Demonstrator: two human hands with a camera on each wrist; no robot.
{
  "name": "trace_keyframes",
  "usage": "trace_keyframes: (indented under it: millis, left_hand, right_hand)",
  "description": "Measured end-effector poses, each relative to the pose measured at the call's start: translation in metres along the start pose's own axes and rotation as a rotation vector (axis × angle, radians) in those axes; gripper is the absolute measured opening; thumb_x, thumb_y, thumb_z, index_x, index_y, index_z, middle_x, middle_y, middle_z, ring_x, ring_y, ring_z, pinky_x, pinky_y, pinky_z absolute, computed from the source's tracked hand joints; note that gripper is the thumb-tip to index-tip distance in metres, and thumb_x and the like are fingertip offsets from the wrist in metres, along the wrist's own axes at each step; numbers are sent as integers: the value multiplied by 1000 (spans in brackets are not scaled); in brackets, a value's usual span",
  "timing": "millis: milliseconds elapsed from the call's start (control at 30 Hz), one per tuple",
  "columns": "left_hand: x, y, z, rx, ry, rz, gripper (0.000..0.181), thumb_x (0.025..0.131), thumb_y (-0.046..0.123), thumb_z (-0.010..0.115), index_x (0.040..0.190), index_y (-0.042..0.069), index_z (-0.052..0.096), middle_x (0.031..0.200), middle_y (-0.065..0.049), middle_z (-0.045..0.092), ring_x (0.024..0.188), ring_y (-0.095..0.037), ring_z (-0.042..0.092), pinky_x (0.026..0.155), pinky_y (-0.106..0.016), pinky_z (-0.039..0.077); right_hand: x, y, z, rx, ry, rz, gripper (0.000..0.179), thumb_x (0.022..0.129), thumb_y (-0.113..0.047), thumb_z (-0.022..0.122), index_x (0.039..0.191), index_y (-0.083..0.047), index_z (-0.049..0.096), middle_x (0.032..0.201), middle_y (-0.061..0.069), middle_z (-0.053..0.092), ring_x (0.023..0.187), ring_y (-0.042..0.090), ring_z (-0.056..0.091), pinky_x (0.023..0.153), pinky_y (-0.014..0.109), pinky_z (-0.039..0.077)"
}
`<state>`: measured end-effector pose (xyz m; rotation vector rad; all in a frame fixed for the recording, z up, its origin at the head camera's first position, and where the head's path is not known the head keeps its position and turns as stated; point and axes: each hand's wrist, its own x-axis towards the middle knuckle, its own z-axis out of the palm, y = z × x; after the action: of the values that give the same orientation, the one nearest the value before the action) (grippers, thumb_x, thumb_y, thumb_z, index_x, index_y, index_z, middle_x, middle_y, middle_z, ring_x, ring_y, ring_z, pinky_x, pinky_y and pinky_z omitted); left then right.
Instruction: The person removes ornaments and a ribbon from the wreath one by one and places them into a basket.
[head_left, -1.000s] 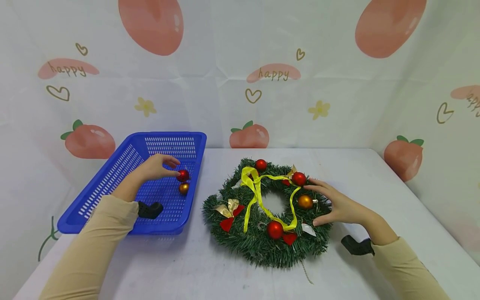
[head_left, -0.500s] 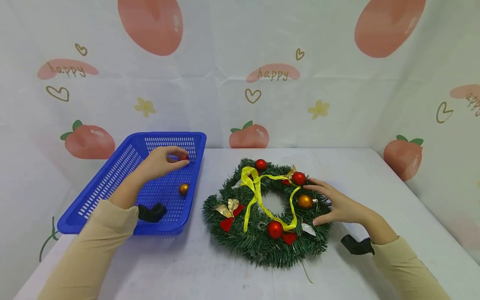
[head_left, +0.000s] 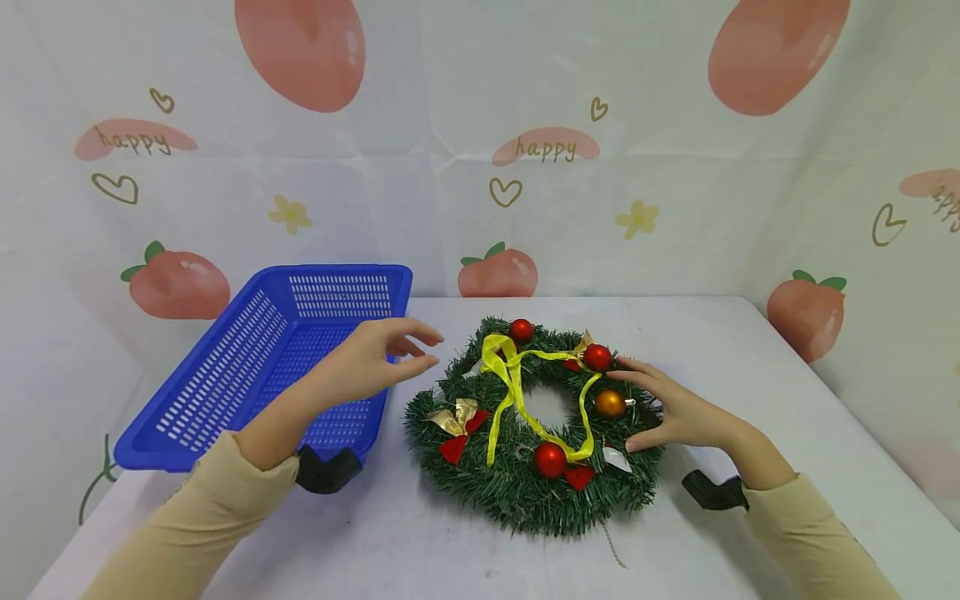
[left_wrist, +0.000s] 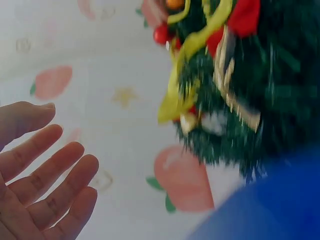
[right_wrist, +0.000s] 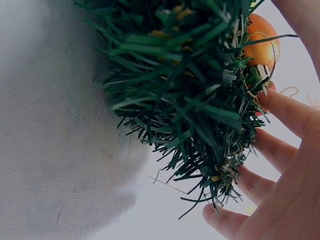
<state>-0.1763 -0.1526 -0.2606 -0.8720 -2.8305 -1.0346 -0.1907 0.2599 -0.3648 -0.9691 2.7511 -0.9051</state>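
Observation:
My left hand (head_left: 360,362) hangs over the blue basket's right rim, thumb and fingers apart with nothing between them. In the left wrist view the palm side of that left hand (left_wrist: 50,185) shows bare, fingers spread. My right hand (head_left: 675,412) rests at the right edge of the green Christmas wreath (head_left: 480,492); its fingertips touch the greenery in the right wrist view. On the wreath are red balls (head_left: 551,459), an orange-gold ball (head_left: 611,403), a yellow ribbon (head_left: 514,383) and a gold-and-red bow (head_left: 459,421). My left hand and arm hide part of the basket's floor.
The blue perforated basket (head_left: 187,454) stands at the left on the white table (head_left: 420,567). A patterned curtain (head_left: 420,192) hangs behind the table. A thin cord (head_left: 613,546) trails from the wreath's near side.
My left hand has let go of a red ball inside the basket and moved right and nearer, out toward the wreath. A gold ball seen there earlier is hidden now. My right hand has stayed put.

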Motion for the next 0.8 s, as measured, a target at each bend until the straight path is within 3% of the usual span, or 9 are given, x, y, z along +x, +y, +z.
trace_keyframes:
  millis: [167,400,800]
  left_hand:
    - [-2,12,21,-20,-79,75,29,88,17,65,115,9,64,114,-8,66,96,-19,66,91,-41,52]
    - [-3,22,50,-43,-158,178,27,87,16,65,111,4,64,110,-11,67,92,-19,66,85,-38,54]
    - [-3,32,91,-53,-221,205,34,88,24,65,118,8,61,115,-6,65,98,-19,63,83,-30,52]
  right_hand:
    - [0,0,1,-11,9,-15,85,69,-32,82,137,-3,40,149,29,21,131,51,27,94,71,31]
    - [-1,-2,0,-6,6,-6,85,69,-31,82,137,-3,40,149,29,20,131,52,26,93,72,31]
    - [-1,-1,1,-5,10,0,85,69,-30,82,138,-4,40,149,29,21,131,51,26,93,72,31]
